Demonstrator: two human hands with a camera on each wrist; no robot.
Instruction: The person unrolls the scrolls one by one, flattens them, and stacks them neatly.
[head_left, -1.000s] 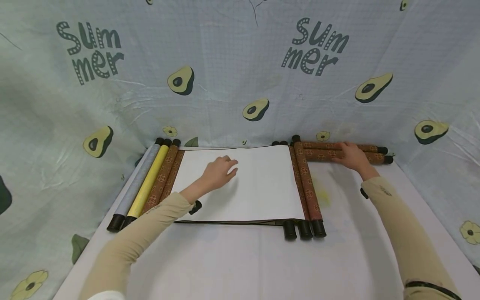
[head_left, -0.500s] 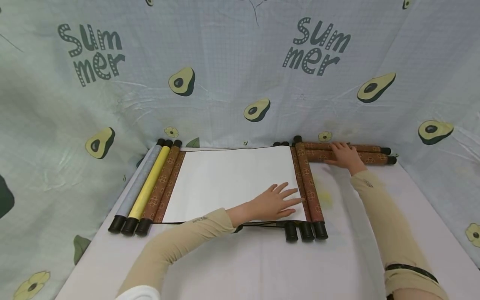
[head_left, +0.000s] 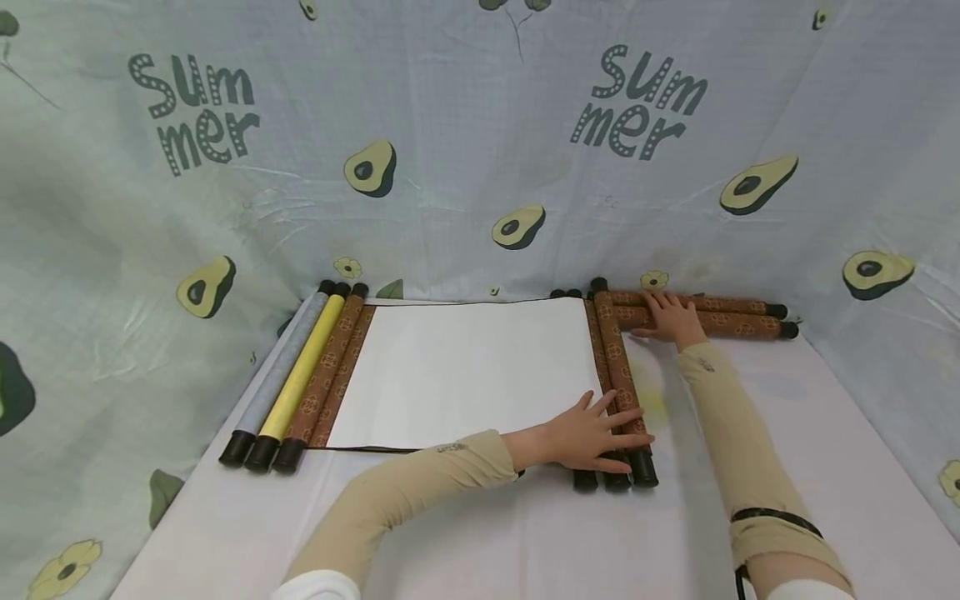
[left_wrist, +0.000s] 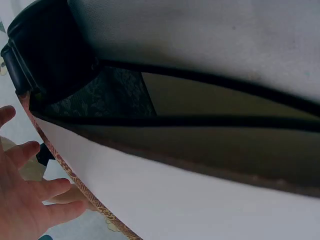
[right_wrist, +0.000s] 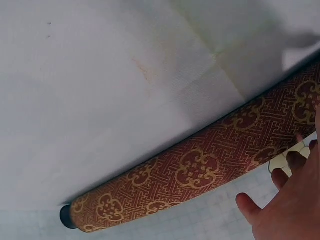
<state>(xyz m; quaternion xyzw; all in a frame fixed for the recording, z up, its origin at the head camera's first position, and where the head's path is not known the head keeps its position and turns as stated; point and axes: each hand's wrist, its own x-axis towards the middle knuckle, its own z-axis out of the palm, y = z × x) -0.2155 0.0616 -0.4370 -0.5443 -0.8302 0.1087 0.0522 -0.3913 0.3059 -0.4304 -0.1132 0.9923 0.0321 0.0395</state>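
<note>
A white paper sheet (head_left: pixel 465 367) lies spread flat, bordered at its right by brown patterned scroll rolls (head_left: pixel 617 362) with black end caps. My left hand (head_left: pixel 588 435) is spread across the near ends of these rolls; whether it touches them I cannot tell. In the left wrist view its fingers (left_wrist: pixel 47 189) are straight, beside the sheet's edge. At the back right, two brown rolled scrolls (head_left: pixel 738 325) lie crosswise. My right hand (head_left: pixel 671 321) lies over their left part, fingers extended. The right wrist view has this hand (right_wrist: pixel 290 210) alongside one patterned roll (right_wrist: pixel 195 165).
To the left of the sheet lie a grey-blue roll (head_left: pixel 281 371), a yellow roll (head_left: pixel 306 367) and brown rolls (head_left: pixel 327 371), side by side. A printed cloth wall (head_left: pixel 450 108) rises behind the white tabletop (head_left: pixel 465 533).
My left hand has swept right and nearer, from above the middle of the sheet to the right-hand rolls, its fingers spreading. My right hand has slid a little left along the crosswise scrolls.
</note>
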